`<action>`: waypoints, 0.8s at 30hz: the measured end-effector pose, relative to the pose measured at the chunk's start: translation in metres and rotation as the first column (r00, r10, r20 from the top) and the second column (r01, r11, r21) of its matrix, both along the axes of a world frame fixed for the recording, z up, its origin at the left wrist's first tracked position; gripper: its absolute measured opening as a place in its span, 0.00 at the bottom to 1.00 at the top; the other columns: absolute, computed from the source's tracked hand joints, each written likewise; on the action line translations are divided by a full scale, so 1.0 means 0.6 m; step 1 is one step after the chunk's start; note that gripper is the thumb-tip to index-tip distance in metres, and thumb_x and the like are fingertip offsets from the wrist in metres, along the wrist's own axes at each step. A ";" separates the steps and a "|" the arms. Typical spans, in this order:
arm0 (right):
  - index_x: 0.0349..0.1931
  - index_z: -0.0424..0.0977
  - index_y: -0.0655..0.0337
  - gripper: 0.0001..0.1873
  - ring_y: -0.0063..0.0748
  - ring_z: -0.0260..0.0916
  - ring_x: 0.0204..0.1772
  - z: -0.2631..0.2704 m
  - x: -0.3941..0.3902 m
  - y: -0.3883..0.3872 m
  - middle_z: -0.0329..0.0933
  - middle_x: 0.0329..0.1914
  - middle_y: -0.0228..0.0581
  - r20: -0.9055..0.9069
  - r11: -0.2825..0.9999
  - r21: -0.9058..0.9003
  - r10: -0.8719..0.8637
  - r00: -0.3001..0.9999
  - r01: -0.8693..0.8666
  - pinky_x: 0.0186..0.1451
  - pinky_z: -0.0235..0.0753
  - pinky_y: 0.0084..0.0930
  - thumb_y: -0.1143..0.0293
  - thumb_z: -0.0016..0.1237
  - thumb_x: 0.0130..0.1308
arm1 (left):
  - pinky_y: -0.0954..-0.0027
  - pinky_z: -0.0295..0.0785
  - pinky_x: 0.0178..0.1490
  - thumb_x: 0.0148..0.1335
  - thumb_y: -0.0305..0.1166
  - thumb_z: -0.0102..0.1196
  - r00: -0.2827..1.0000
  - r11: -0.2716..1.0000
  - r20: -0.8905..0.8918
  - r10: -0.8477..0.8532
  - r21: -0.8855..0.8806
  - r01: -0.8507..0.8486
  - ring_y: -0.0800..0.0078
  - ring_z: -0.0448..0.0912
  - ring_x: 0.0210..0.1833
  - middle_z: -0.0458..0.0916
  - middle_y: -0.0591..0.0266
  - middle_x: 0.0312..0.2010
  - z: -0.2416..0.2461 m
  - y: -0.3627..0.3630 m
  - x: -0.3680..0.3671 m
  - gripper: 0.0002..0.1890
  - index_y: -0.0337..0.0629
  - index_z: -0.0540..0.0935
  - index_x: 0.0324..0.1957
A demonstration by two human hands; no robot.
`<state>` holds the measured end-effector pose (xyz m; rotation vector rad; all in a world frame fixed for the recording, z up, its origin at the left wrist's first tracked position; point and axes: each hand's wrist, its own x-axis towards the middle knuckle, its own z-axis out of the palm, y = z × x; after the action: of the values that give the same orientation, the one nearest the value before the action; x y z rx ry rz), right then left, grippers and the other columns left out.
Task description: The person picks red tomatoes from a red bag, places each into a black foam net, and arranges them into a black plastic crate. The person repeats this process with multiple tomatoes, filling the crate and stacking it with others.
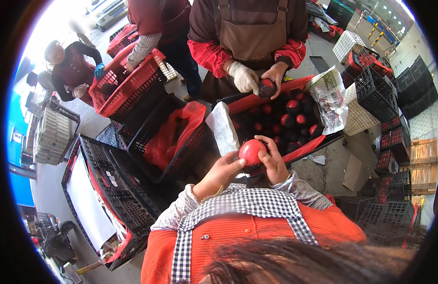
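Observation:
A smooth, round red fruit (251, 152), perhaps a tomato, is held between both hands over the near edge of a fruit crate. My left hand (220, 173) grips its left side, thumb on the front. On the right side, my right hand (274, 161) wraps round it with the thumb pressed near its lower right. Dark netting shows around the fruit's back and right edge. Just beyond my hands, the black crate with red lining (300, 152) holds several red fruits (292, 105) in black net sleeves. Printed paper sheets (329, 99) hang over its ends.
Opposite, a co-worker's gloved hand (244, 76) and bare hand (274, 76) hold a netted fruit (267, 88). To the left stand a black crate with a red liner (169, 142), a red basket (123, 85) and a paper-covered crate (86, 202). Stacked crates (377, 85) rise at right.

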<state>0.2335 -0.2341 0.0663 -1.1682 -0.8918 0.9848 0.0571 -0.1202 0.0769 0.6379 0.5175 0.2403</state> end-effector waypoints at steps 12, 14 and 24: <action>0.77 0.55 0.60 0.53 0.42 0.47 0.84 0.039 -0.008 -0.001 0.49 0.81 0.49 0.170 0.981 0.119 0.133 0.976 -0.154 0.82 0.52 0.37 0.68 0.74 0.52 | 0.63 0.74 0.66 0.44 0.19 0.79 0.960 0.582 0.138 -0.243 0.813 0.031 0.62 0.73 0.66 0.71 0.53 0.63 0.023 0.067 -0.002 0.42 0.39 0.72 0.62; 0.78 0.53 0.60 0.57 0.40 0.48 0.83 0.048 0.004 -0.006 0.50 0.80 0.49 0.398 0.986 0.063 0.114 0.910 -0.151 0.82 0.53 0.37 0.69 0.75 0.50 | 0.61 0.78 0.63 0.42 0.18 0.78 0.963 0.223 0.124 -0.237 0.972 -0.070 0.55 0.74 0.66 0.69 0.50 0.64 0.026 0.067 0.006 0.38 0.40 0.75 0.58; 0.50 0.68 0.52 0.31 0.54 0.57 0.78 0.037 0.019 -0.020 0.59 0.74 0.55 0.469 0.944 0.306 -0.035 0.883 -0.125 0.76 0.61 0.47 0.75 0.74 0.49 | 0.52 0.74 0.64 0.37 0.19 0.77 0.970 -0.092 0.234 -0.071 0.967 -0.240 0.49 0.72 0.63 0.73 0.51 0.55 0.030 0.025 0.030 0.37 0.42 0.77 0.54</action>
<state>0.2449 -0.2463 0.0883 -1.1136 -1.4204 0.5562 0.0751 -0.1053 0.0949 2.1467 0.0121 0.8928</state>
